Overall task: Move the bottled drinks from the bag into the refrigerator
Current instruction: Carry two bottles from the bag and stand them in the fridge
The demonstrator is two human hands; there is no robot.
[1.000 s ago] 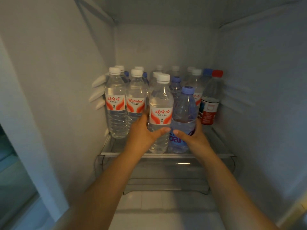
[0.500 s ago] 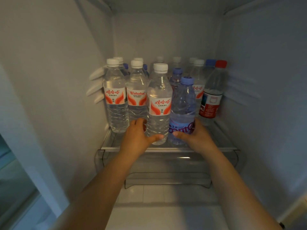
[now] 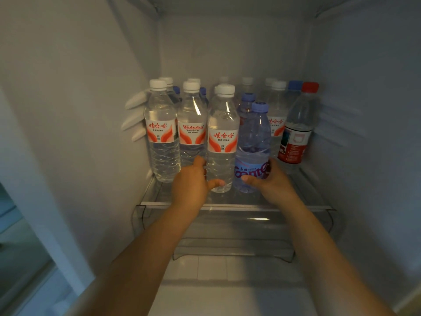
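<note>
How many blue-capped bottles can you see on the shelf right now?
5 blue-capped bottles: one in the right hand, one behind it, one back right, two peeking between left rows. Others may be hidden.

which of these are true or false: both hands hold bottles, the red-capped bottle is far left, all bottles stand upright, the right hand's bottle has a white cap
1. Both hands hold bottles: true. The left hand grips the white-capped bottle, the right hand the purple-labelled bottle.
2. The red-capped bottle is far left: false. It stands far right.
3. All bottles stand upright on the shelf: true.
4. The right hand's bottle has a white cap: false. Its cap is blue.
</note>
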